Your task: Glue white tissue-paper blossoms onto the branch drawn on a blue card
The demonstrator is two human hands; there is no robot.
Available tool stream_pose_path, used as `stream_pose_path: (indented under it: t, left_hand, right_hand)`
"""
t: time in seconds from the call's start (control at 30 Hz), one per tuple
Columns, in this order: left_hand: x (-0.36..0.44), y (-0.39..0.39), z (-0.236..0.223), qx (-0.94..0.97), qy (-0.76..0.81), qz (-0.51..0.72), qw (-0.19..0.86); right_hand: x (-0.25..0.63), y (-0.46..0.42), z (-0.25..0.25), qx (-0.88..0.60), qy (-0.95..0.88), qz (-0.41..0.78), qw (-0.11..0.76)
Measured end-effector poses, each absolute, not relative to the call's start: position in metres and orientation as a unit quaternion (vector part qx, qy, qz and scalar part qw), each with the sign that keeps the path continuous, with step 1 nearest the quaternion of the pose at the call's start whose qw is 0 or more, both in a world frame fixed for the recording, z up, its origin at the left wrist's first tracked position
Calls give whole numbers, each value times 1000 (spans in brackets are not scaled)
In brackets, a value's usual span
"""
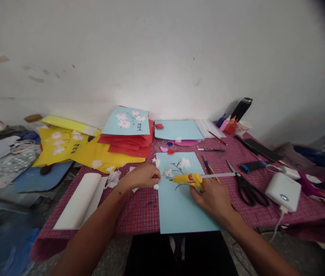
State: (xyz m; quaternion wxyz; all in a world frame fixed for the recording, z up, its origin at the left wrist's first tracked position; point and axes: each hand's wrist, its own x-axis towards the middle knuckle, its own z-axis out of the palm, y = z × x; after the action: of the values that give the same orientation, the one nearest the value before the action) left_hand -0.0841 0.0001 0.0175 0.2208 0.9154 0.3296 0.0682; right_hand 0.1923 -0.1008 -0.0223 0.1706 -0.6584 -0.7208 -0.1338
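Observation:
A light blue card [179, 203] lies on the checked cloth in front of me, with a thin drawn branch and white paper flowers [184, 163] near its top. My right hand [212, 197] grips a yellow glue gun [187, 179] whose nozzle points left at a small white flower [168, 173] on the card. My left hand [142, 176] is closed at the card's left edge, its fingertips pinched next to small white paper bits [155, 186]; what they hold I cannot make out.
Black scissors [248, 188] lie right of the card, beside a white power pack [284, 191] with its cable. Red paper [128, 143] topped by a finished blue flower card [128, 120], yellow sheets [61, 143], bottles [228, 124] and a white roll [79, 201] surround the work area.

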Motion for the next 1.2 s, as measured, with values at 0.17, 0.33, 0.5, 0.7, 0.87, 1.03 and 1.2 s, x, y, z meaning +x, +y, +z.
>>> stream_pose_path:
  t: [0.17,0.33,0.5,0.7,0.87,1.03,1.2]
  left_hand:
    - [-85,0,15,914,336,72,214]
    - [-86,1,12,914,333,84,217]
    - [-86,1,11,917,332,81,206]
    - [-85,1,12,916,334,78,209]
    - [-86,2,9,914,334,75,215]
    - [-86,1,10,912,337,78,218]
    - [-85,0,12,912,342,66,215]
  right_hand:
    - [184,-98,-16,-618,-760,-128,155]
    - [177,-94,-12,-615,-766,-112,146]
    - [173,-91,-12,-625,-762,-110,129]
    - [169,-88,-8,-646,-746,-125,105]
    - [172,-86,-9,-639,-750,-148,82]
    - [176,-85,-11,-640,-750,-155,61]
    - [177,-85,-12,-641,-751,-146,60]
